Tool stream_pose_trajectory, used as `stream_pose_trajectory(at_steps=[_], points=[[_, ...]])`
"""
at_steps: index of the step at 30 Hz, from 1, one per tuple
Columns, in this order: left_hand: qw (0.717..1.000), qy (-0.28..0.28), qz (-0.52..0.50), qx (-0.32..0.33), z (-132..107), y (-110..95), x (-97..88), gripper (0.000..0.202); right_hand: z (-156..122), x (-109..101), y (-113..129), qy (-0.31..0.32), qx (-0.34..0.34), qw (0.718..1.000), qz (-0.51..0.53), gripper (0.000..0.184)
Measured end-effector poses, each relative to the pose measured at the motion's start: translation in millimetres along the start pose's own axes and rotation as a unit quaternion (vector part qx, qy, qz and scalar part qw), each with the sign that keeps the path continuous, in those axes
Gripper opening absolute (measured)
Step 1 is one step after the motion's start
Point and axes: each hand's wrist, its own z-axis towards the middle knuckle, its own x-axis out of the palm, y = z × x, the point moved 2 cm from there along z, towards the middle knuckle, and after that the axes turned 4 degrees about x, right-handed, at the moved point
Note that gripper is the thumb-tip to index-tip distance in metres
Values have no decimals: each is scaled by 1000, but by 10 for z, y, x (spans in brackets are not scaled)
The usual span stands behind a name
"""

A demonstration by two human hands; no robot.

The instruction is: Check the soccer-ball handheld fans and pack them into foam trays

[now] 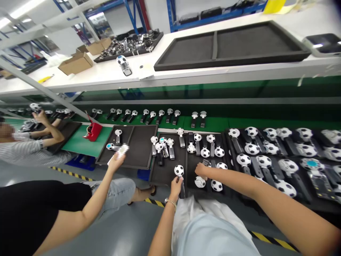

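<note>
Left hand point(176, 185) grips football fan point(179, 170) at tray point(165, 174) edge; right hand point(201, 171) grip unclear amid crowded fans point(216, 185)

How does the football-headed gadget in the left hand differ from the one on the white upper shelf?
The held gadget is gripped by its dark handle in the left hand, over a dark tray; the shelf gadget lies untouched on the white shelf. The held gadget has many like it nearby; the shelf gadget lies alone. Both have black-and-white football heads.

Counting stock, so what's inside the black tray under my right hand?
Football-patterned fans with dark handles lie in the tray; the right hand hides whatever sits directly beneath it.
</note>
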Motion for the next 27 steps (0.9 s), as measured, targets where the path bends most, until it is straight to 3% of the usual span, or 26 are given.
stream_pose_trajectory(at_steps=[6, 10, 15, 18, 20, 23, 27], points=[[996, 27, 88, 3, 244, 130, 348, 24, 0, 39, -82, -68, -111, 991, -13, 44], [985, 50, 166, 1, 434, 128, 580, 33, -129, 118, -269, -78, -171, 982, 2, 31], [953, 110, 283, 14, 553, 24, 874, 31, -349, 246, -221, -98, -129, 986, 42, 28], [921, 134, 364, 24, 562, -88, 914, 30, -485, 200, -277, -123, -67, 987, 80, 30], [900, 141, 412, 27, 589, -178, 880, 31, -508, 38, -488, -148, -15, 982, 112, 29], [876, 140, 461, 33, 744, -353, 823, 38, -356, -416, -1052, -210, 77, 961, 162, 33], [865, 88, 491, 58, 1263, -680, 827, 48, 166, -1139, -1916, -270, 203, 916, 216, 42]])
